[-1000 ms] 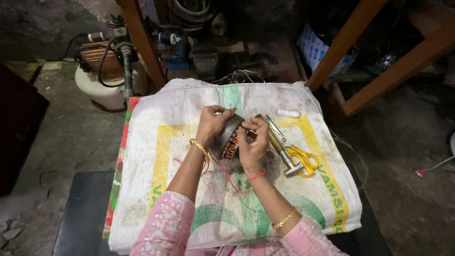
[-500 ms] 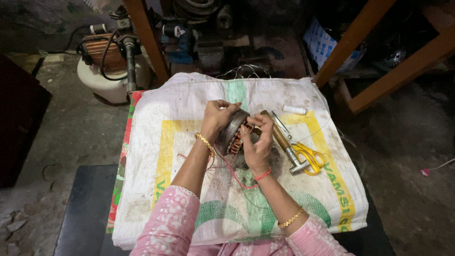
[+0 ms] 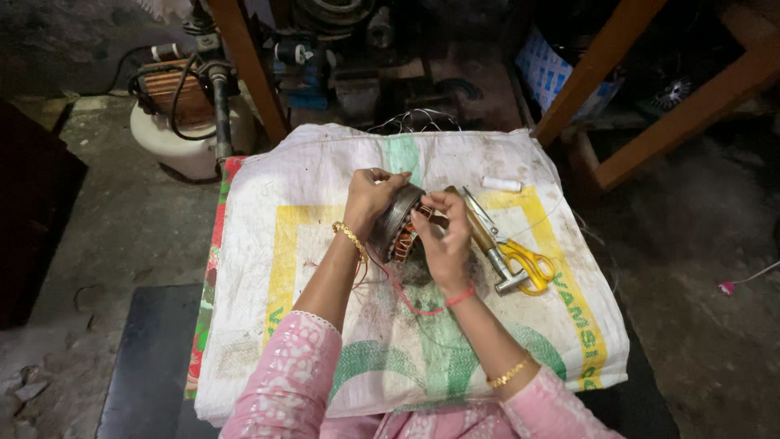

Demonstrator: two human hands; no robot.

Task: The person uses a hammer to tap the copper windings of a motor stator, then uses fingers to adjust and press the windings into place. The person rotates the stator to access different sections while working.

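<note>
Stator [image 3: 400, 223], round, grey-rimmed with copper windings, sits gripped between left hand [image 3: 370, 199] and right hand [image 3: 445, 236].

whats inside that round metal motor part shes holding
Copper-coloured wire windings show inside the round grey metal motor part, held between the left hand and right hand. Red thin wires trail from it. Its far side is hidden by the hands.

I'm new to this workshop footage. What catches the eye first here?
Both hands meet mid-frame on a round motor stator with copper windings: left hand holds its rim, right hand works at the coils. Just right, yellow-handled scissors and a hammer lie on the white woven sack.
</note>
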